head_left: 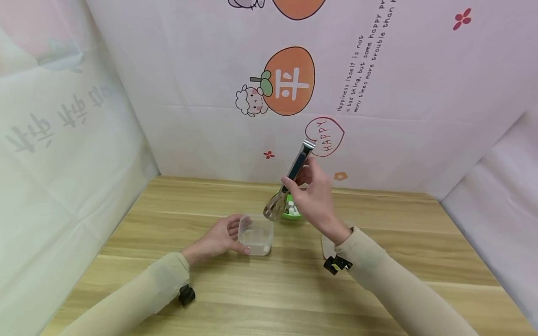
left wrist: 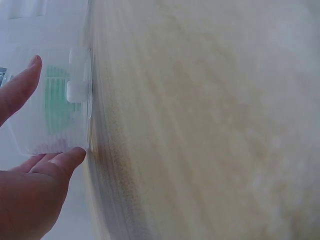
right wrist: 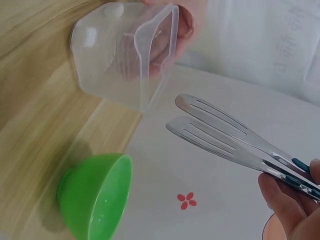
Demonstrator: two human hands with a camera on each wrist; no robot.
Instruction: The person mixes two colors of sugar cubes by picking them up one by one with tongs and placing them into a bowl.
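Note:
My left hand (head_left: 218, 237) grips a clear plastic container (head_left: 256, 238) that stands on the table, thumb on its near side and fingers round the far side. One small white piece (left wrist: 77, 91) lies in a bottom corner of it. My right hand (head_left: 313, 196) holds metal tongs (right wrist: 215, 132) with dark grips, slanting down to the left. The slotted tips are a little apart, with nothing between them, above and between the container and a green bowl (right wrist: 95, 195). Several white cubes (head_left: 291, 207) lie in the bowl, which the tongs and right hand partly cover in the head view.
A pale, translucent flat piece (head_left: 328, 247) lies on the wooden table (head_left: 269, 298) under my right wrist, mostly hidden by the sleeve. A printed white cloth (head_left: 189, 140) hangs along the back and sides. Black wrist cameras (head_left: 186, 295) sit on both sleeves.

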